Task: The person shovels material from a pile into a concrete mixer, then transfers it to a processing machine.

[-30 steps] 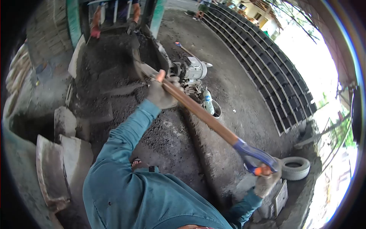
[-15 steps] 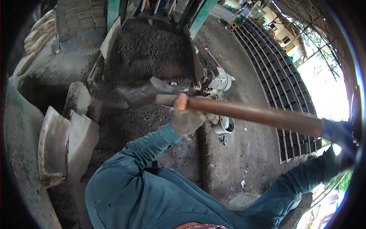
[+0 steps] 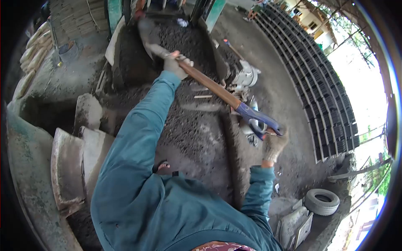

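Our shovel [image 3: 213,85] lies diagonally above the dark gravelly ground, blade over the trough [image 3: 216,62], pointing forward and left; long axis runs back rightward to the blue grip [image 3: 258,117]. Our left hand [image 3: 176,67] clasps the shaft near the blade; our right hand [image 3: 275,144] grips the handle end.
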### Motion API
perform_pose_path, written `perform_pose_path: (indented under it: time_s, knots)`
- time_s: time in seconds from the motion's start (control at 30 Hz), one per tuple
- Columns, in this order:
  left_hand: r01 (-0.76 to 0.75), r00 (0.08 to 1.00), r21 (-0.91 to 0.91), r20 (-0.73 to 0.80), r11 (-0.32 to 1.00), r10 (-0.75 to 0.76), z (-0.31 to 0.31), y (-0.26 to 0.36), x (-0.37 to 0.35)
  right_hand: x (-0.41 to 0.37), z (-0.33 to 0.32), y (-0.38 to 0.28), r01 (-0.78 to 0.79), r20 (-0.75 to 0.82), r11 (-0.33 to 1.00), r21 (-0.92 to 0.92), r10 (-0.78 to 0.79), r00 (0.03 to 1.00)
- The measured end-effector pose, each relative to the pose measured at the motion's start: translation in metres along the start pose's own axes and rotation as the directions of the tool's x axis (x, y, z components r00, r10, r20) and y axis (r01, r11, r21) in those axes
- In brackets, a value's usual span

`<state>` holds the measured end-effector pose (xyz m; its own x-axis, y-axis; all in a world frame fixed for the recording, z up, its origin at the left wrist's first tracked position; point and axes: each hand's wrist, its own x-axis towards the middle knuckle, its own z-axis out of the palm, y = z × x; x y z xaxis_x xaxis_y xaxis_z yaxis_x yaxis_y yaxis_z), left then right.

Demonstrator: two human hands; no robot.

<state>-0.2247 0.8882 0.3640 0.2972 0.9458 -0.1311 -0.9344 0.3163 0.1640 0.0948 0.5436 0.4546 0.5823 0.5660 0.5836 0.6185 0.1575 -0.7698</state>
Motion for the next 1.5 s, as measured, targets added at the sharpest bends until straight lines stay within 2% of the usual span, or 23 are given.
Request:
perform_pose_path:
  time_s: [0.07,0.13,0.2,0.27,0.33,0.4,0.43,0.53,0.57,0.73,0.87,0.93,1.0,1.03,1.07,1.13,1.2,1.3,1.33,1.37,1.4,1.47,1.5]
  knots:
    - [0.034,0.999,0.059,0.037,0.998,-0.036,0.025,-0.041,-0.068,-0.04,-0.018,0.044,-0.475,0.064,0.844,0.249,0.475,0.878]
    - [0.19,0.972,0.121,0.116,0.974,-0.204,0.024,-0.077,-0.136,-0.079,-0.069,0.132,-0.813,0.133,0.558,0.164,0.804,0.579]
    - [0.119,0.878,0.321,0.408,0.939,-0.251,-0.015,-0.119,-0.189,-0.124,-0.127,0.17,-0.869,0.17,0.485,0.103,0.852,0.495]
    - [0.095,0.811,0.442,0.485,0.892,-0.327,-0.044,-0.156,-0.254,-0.159,-0.189,0.195,-0.903,0.081,0.427,-0.052,0.903,0.422]
    - [0.285,0.854,0.308,0.348,0.908,-0.387,-0.095,-0.197,-0.308,-0.203,-0.25,0.237,-0.922,-0.005,0.387,0.009,0.922,0.387]
    - [0.504,0.857,0.124,-0.2,0.855,-0.476,-0.101,-0.204,-0.361,-0.236,-0.303,0.257,-0.931,0.028,0.337,-0.14,0.941,0.336]
    - [0.512,0.841,-0.048,-0.172,0.857,-0.512,-0.144,-0.213,-0.366,-0.24,-0.312,0.241,-0.946,0.119,0.299,-0.125,0.951,0.285]
    - [0.372,0.677,-0.022,-0.678,0.928,-0.287,-0.217,-0.223,-0.374,-0.263,-0.3,0.205,-0.991,0.256,0.126,-0.042,0.96,0.111]
    - [0.383,0.657,-0.01,-0.7,0.924,-0.28,-0.24,-0.22,-0.367,-0.275,-0.296,0.207,-0.961,0.363,0.228,-0.158,0.918,0.158]
    - [0.264,0.685,0.055,-0.713,0.963,-0.148,-0.317,-0.177,-0.292,-0.262,-0.16,0.152,-0.995,0.388,-0.103,-0.01,0.916,-0.098]
    - [0.219,0.577,-0.032,-0.802,0.975,-0.156,-0.357,-0.098,-0.17,-0.24,0.011,0.153,-0.997,0.508,-0.071,0.03,0.86,-0.046]
    - [0.084,0.646,0.161,-0.76,0.983,0.07,-0.36,-0.054,-0.106,-0.242,0.109,0.191,-0.996,0.586,0.093,-0.008,0.808,0.071]
    - [-0.041,0.741,0.245,-0.643,0.969,0.194,-0.372,-0.006,-0.044,-0.203,0.227,0.19,-0.995,0.682,0.037,-0.087,0.73,-0.032]
    - [-0.058,0.636,0.299,-0.724,0.953,0.266,-0.393,0.018,-0.007,-0.198,0.283,0.207,-0.796,0.811,0.587,-0.15,0.533,0.241]
    - [-0.068,0.523,0.353,-0.784,0.933,0.335,-0.422,0.032,0.03,-0.194,0.339,0.225,-0.325,0.834,0.939,-0.112,0.267,0.482]
    - [-0.029,0.356,0.417,-0.845,0.909,0.399,-0.46,0.054,0.082,-0.145,0.421,0.214,0.505,0.935,0.849,-0.157,-0.037,0.353]
    - [0.015,0.378,0.401,-0.85,0.916,0.366,-0.455,0.063,0.096,-0.127,0.466,0.219,0.547,0.974,0.806,-0.227,0.198,0.111]
    - [0.044,0.475,0.351,-0.831,0.935,0.289,-0.442,0.039,0.104,-0.08,0.437,0.234,0.528,0.873,0.725,-0.441,0.483,0.066]
    - [0.049,0.508,0.322,-0.823,0.945,0.254,-0.431,0.02,0.107,-0.066,0.415,0.241,0.645,0.902,0.702,-0.301,0.429,-0.047]
    - [0.055,0.54,0.288,-0.814,0.956,0.214,-0.414,-0.003,0.109,-0.07,0.381,0.308,0.551,0.941,0.773,-0.314,0.331,0.072]
    - [0.06,0.561,0.236,-0.811,0.97,0.162,-0.397,-0.029,0.11,-0.035,0.372,0.242,0.699,0.889,0.611,-0.372,0.45,0.081]
    - [0.086,0.593,0.127,-0.804,0.988,0.052,-0.366,-0.087,0.11,-0.01,0.342,0.245,0.672,0.912,0.663,-0.33,0.407,0.046]
    - [0.114,0.604,0.071,-0.797,0.991,-0.012,-0.343,-0.114,0.108,0.0,0.317,0.247,0.577,0.932,0.734,-0.357,0.321,0.169]
